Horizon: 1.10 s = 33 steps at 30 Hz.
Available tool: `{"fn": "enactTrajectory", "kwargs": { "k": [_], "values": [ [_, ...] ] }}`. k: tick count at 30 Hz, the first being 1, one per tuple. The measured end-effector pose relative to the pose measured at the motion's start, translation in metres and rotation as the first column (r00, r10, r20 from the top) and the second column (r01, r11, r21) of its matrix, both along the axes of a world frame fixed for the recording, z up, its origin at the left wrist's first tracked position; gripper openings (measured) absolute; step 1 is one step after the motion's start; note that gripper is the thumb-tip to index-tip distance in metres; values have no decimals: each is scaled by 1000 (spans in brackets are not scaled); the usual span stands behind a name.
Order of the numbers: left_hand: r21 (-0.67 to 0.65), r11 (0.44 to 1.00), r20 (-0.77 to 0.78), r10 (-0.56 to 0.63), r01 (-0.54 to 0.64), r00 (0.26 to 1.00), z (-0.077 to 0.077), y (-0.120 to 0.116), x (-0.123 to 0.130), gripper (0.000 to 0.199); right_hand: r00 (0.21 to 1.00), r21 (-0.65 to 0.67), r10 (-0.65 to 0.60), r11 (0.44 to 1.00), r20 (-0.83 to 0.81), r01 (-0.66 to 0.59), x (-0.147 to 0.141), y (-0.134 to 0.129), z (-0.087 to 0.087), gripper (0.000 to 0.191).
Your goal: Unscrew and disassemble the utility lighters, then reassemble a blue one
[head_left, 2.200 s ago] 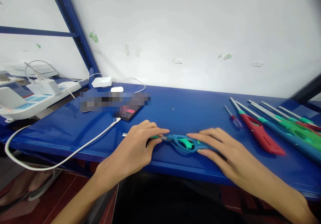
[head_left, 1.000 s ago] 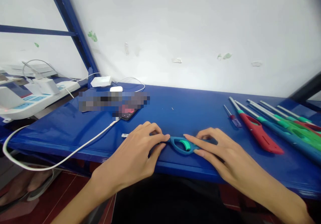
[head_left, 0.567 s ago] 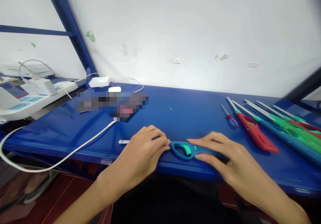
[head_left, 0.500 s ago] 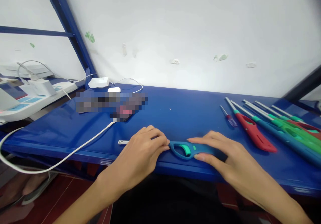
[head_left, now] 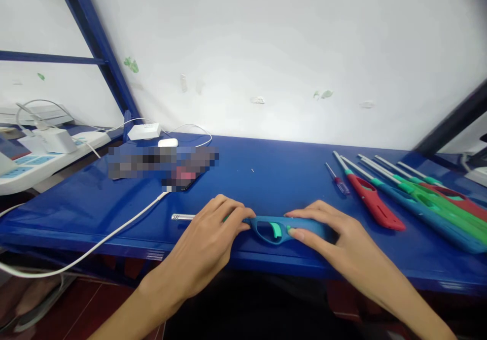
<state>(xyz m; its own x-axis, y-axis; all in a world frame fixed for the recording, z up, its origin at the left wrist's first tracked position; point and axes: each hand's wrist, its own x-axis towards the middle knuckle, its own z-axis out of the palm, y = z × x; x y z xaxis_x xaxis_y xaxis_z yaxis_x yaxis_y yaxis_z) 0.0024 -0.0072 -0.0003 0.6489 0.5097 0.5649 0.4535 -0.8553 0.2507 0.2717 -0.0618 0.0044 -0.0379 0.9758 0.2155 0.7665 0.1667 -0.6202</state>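
A blue long-necked gas lighter (head_left: 259, 234) with a green trigger lies across the front of the table, its metal tip pointing left. My left hand (head_left: 216, 231) is closed around its neck, just left of the trigger opening. Round the handle, my right hand (head_left: 335, 228) is closed too, with the thumb on the small green switch beside the trigger. The far end of the handle is hidden behind the right hand.
On the right lie a small purple-handled screwdriver (head_left: 337, 180), a red lighter (head_left: 375, 200) and several more lighters in blue, green and red. A white cable (head_left: 114, 236) runs to a blurred phone-like object at left. A power strip (head_left: 23, 172) stands at far left.
My right thumb has shifted left along the handle onto the green switch. The whole view has moved slightly; both hands still hold the lighter.
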Motion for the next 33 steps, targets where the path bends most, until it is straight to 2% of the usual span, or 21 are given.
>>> {"fn": "enactTrajectory", "kwargs": {
  "k": [5,10,13,18,21,24,28,30,33],
  "values": [
    [147,989,7,3,-4,1000,-3,1,-3,51,998,43,-36,998,-52,38,-3,-4,-1,32],
    [177,983,-29,44,-38,999,-4,1,-7,53,995,24,-18,1000,-99,20,-9,-10,-1,31],
    [156,986,-18,58,-55,998,-3,0,-4,49,996,41,14,999,-92,-10,-10,-11,1,28],
    [117,991,-15,63,-61,998,0,-1,0,32,997,113,36,993,-68,-28,-10,-12,1,27],
    [98,994,-24,44,-41,999,3,-5,0,31,997,146,64,988,-40,-58,-9,-14,-1,27],
    [19,1000,-44,22,-21,999,6,-11,0,30,997,165,76,984,-26,-71,-9,-16,-2,24],
    [12,1000,-7,17,-17,1000,6,-14,5,25,996,151,86,985,-11,-83,-10,-18,-2,23],
    [40,999,4,3,-3,1000,6,-11,8,17,996,135,85,987,0,-85,-12,-18,0,25],
    [21,1000,-15,-1,2,1000,7,-4,9,16,996,113,91,989,18,-92,-15,-13,3,28]
  ]
}}
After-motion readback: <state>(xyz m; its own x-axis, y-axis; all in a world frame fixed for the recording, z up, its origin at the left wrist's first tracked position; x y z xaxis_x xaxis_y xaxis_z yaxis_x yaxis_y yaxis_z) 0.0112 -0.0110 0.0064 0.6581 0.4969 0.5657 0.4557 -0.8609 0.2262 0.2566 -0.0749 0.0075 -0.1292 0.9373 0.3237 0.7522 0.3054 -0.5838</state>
